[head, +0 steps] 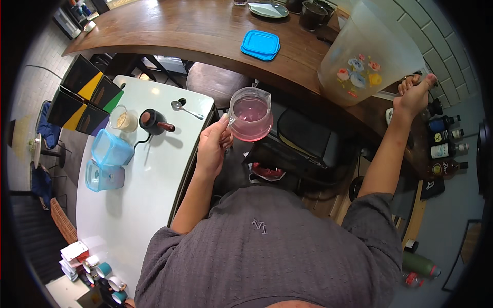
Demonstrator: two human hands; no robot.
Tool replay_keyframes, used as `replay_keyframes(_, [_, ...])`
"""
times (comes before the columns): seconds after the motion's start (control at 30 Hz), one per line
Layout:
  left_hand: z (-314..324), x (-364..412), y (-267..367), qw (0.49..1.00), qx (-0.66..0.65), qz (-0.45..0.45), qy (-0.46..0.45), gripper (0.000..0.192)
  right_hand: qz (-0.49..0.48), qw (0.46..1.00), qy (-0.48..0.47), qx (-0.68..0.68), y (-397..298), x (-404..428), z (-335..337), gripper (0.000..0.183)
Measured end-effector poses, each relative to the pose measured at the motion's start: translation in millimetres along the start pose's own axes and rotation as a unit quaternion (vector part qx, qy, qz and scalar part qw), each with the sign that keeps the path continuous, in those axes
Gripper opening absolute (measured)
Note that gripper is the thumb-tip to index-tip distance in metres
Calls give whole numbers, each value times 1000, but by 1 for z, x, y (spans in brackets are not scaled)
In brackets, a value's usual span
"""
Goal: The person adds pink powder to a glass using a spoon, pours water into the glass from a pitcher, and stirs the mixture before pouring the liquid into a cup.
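Observation:
My left hand [212, 148] grips the handle of a clear glass jug [251, 114] with pink liquid in it, held over the gap between the white counter and the wooden bar. At the upper right, my right hand [415, 94] is closed on the handle of a large frosted plastic pitcher [368, 61] with a printed flower pattern. The pitcher is tilted, its base by the bar's edge. A blue plastic lid [260, 44] lies on the bar to the left of the pitcher.
The white counter [146, 200] bears blue plastic containers [109, 154], a jar [123, 119], a small black pot with a wooden handle [153, 121] and a spoon [186, 109]. Dark cups [312, 16] and a plate [268, 9] stand on the wooden bar [185, 29]. Several bottles [445, 149] are at right.

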State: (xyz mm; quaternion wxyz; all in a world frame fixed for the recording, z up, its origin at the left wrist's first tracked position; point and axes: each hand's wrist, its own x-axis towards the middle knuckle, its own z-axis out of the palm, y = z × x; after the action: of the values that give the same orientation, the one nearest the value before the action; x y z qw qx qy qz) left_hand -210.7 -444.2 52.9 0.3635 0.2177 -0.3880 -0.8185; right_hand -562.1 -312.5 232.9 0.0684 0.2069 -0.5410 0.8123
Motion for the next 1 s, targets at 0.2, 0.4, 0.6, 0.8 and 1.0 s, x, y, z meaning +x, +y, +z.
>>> replay_keyframes(0.2, [13, 5, -11, 1000, -5, 19, 22, 37, -1, 1000, -3, -2, 26, 19, 8, 52])
replay_keyframes(0.4, [23, 4, -17, 996, 39, 37, 74, 44, -16, 1000, -7, -16, 42, 29, 15, 52])
replay_keyframes(0.6, [29, 6, -23, 993, 56, 50, 88, 43, -7, 1000, 4, -6, 57, 38, 9, 53])
replay_keyframes(0.8, [40, 13, -32, 992, 53, 54, 103, 43, -18, 1000, -25, 6, 62, 46, 4, 50])
replay_keyframes(1.0, [46, 14, -38, 993, 15, 69, 95, 39, -339, 937, 67, -59, 85, 40, 0, 33])
